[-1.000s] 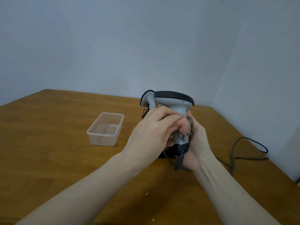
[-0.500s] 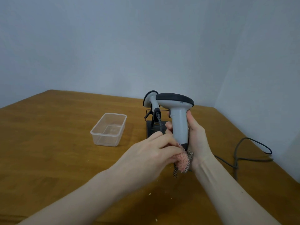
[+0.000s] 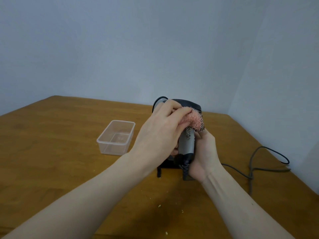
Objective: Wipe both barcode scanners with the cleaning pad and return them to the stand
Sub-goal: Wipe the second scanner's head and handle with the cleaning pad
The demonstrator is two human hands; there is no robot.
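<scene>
My right hand point(image 3: 203, 152) grips the handle of a grey barcode scanner point(image 3: 187, 144) with a black top, held upright above the table. My left hand point(image 3: 160, 133) presses a pink cleaning pad point(image 3: 196, 119) with a dark mesh edge against the scanner's head. Behind my left hand, a second grey scanner point(image 3: 159, 101) shows only its rounded top. The black stand point(image 3: 168, 163) sits on the table beneath the hands, mostly hidden.
A clear plastic container point(image 3: 116, 138) stands on the wooden table point(image 3: 51, 161) left of the hands. A dark cable point(image 3: 255, 168) loops over the table at the right, near its edge. Pale walls close in behind and to the right.
My left hand has slid the pink pad up from the bottom of the handle to the scanner's head. My right hand still holds the handle, a little lower.
</scene>
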